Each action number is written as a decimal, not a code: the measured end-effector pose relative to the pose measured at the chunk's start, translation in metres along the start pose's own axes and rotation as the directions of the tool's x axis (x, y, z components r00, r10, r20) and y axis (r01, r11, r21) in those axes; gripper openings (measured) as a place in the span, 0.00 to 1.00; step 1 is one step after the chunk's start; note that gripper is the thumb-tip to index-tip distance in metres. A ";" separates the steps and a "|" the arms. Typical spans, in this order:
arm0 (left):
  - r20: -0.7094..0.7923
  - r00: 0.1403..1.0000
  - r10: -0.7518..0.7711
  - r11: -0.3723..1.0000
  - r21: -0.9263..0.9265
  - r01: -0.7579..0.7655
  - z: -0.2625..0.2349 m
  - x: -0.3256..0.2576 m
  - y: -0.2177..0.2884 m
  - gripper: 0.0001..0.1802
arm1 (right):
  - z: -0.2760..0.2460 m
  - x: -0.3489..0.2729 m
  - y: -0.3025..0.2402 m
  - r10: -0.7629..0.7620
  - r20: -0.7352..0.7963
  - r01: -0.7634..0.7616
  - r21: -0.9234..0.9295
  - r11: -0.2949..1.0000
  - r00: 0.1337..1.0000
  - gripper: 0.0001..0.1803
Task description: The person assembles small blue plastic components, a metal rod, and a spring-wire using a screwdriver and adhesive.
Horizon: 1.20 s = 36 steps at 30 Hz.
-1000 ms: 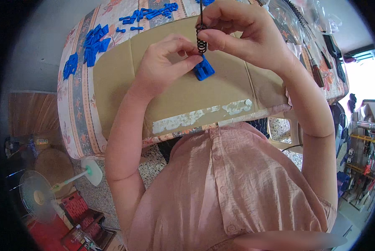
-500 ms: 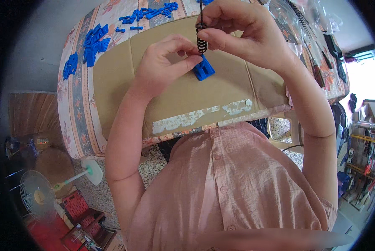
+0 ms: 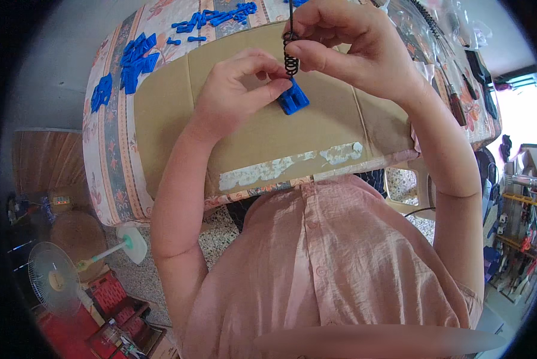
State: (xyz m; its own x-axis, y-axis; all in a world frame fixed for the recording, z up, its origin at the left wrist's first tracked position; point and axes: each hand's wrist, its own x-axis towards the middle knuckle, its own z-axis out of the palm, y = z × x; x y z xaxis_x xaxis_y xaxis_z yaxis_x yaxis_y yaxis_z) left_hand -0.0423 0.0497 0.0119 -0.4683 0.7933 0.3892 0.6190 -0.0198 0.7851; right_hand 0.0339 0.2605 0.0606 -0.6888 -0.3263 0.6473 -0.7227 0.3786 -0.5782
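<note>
Over the cardboard sheet, my left hand (image 3: 244,84) pinches a small blue plastic part (image 3: 294,99) between thumb and fingers. The part's flat, slotted end points toward me. Just above it stands a black coil spring (image 3: 291,57), its lower end meeting the blue part near my left fingertips. My right hand (image 3: 346,48) is closed on the spring from the right, thumb and fingers pressed to its side. A thin dark rod (image 3: 290,15) runs up out of the coil to the top of the view. How spring and part join is hidden by my left fingers.
The cardboard sheet (image 3: 268,134) lies on a table with a patterned cloth (image 3: 122,173). Piles of blue plastic pieces (image 3: 138,63) sit at the far left and back. A screwdriver (image 3: 455,107), more coils and plastic bags lie at the right. A fan (image 3: 54,280) stands at lower left.
Both hands keep their hold on the spring and the blue part. Everything at the hands shifts only very slightly to the right; the grips look the same.
</note>
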 end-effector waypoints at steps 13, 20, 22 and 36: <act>-0.017 1.000 -0.014 1.000 -0.027 0.013 0.002 -0.003 -0.002 0.07 | 0.002 -0.001 0.013 -0.354 0.010 0.354 -0.042 0.934 0.935 0.09; -0.001 0.999 -0.034 0.999 -0.006 0.034 0.001 -0.002 -0.002 0.07 | 0.002 0.000 0.015 -0.377 0.008 0.377 -0.074 0.923 0.926 0.09; -0.010 0.999 -0.035 0.999 -0.041 0.035 0.002 -0.003 -0.003 0.07 | 0.001 0.000 0.014 -0.354 0.021 0.355 -0.070 0.932 0.935 0.10; -0.002 1.000 -0.026 1.000 -0.008 0.026 0.001 -0.002 -0.001 0.07 | 0.005 -0.004 0.024 -0.322 -0.023 0.323 0.079 0.943 0.947 0.10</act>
State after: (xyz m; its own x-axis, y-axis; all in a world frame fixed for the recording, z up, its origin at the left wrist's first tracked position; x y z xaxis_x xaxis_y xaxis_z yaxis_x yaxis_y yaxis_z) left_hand -0.0411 0.0487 0.0092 -0.4853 0.7923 0.3697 0.6014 -0.0045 0.7989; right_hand 0.0194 0.2669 0.0417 -0.4181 -0.4109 0.8102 -0.9084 0.1836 -0.3756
